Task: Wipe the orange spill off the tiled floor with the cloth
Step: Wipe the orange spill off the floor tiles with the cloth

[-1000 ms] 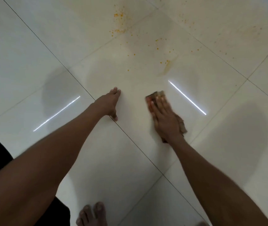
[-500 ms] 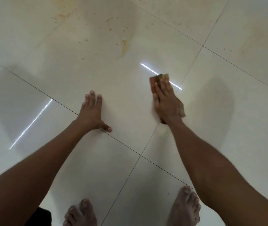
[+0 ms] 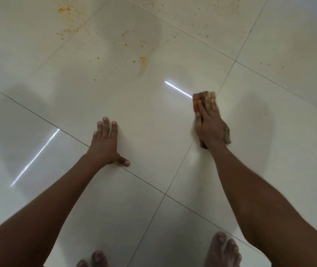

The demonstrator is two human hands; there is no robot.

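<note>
We press the soft, limp orange-brown cloth (image 3: 198,101) flat under the right hand (image 3: 209,126), fingers straight; it should bunch unless held by the palm. The left hand (image 3: 105,143) rests spread on the glossy white tiled floor (image 3: 153,132), bracing; the orange spill (image 3: 142,64) lies ahead, untouched.

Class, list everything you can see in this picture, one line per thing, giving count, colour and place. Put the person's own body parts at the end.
Glossy tiled floor: one, off-white with dark grout lines, fills the view.
Orange spill of specks and a smear: one scattered patch, orange-yellow, top of view, beyond both hands.
Crumpled cloth: one, brown-orange, under the right hand, right of centre.
Light reflections: two, white streaks, one by the cloth, one at left.
Left hand: one, flat on the floor, fingers spread, centre.
Right hand: one, pressing on the cloth.
Bare feet: two, bottom edge.
</note>
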